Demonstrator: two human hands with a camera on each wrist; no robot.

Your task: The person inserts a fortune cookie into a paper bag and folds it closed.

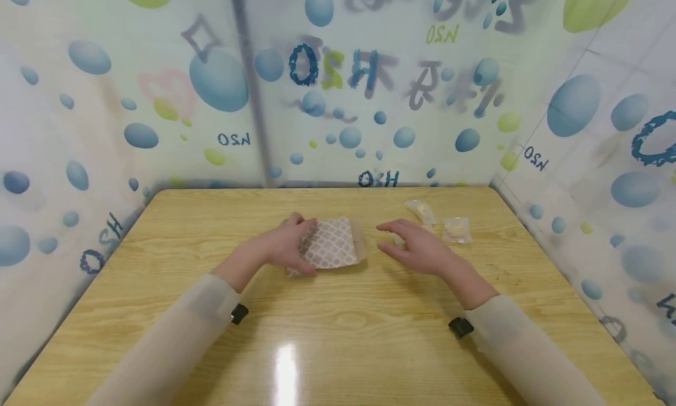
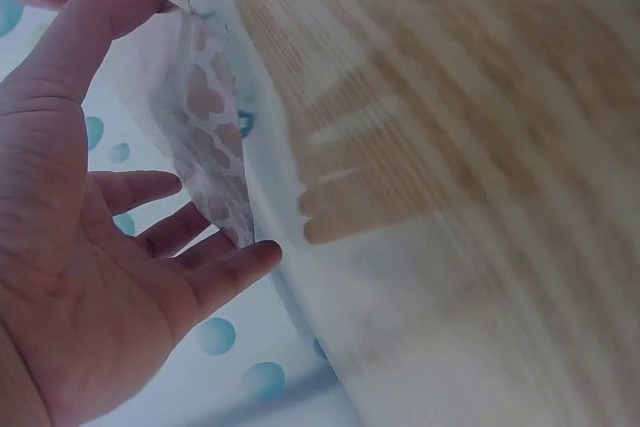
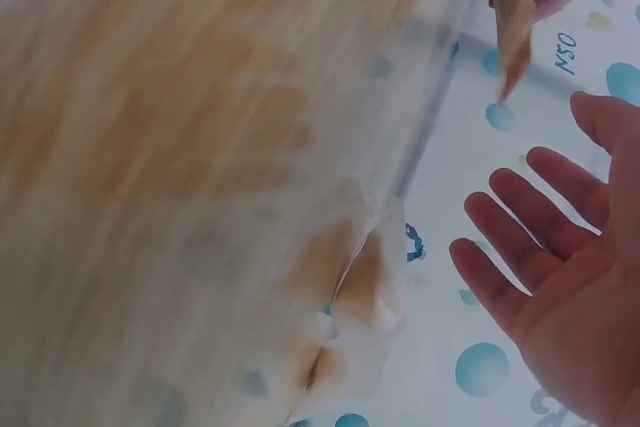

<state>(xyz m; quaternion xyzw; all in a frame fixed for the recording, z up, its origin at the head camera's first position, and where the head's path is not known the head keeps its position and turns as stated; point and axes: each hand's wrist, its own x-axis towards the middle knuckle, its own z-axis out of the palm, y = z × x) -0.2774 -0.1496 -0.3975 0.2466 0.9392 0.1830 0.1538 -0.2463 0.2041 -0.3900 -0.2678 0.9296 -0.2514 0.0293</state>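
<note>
A flat paper bag (image 1: 330,243) with a white lattice pattern lies near the middle of the wooden table, its plain brown opening facing right. My left hand (image 1: 285,247) grips the bag's left part, thumb at the near edge and fingers at the far one; the left wrist view shows the patterned side (image 2: 215,117) between them. To the right of the bag, my right hand (image 1: 419,247) hovers apart from it, fingers spread and holding nothing. Beyond that hand lie small clear packets (image 1: 456,230) with pale contents, one partly hidden by the hand.
The wooden table (image 1: 348,335) runs back to a wall covering (image 1: 338,124) printed with blue and green drops. Similar printed walls stand at left and right. Black bands (image 1: 461,327) show at both wrists.
</note>
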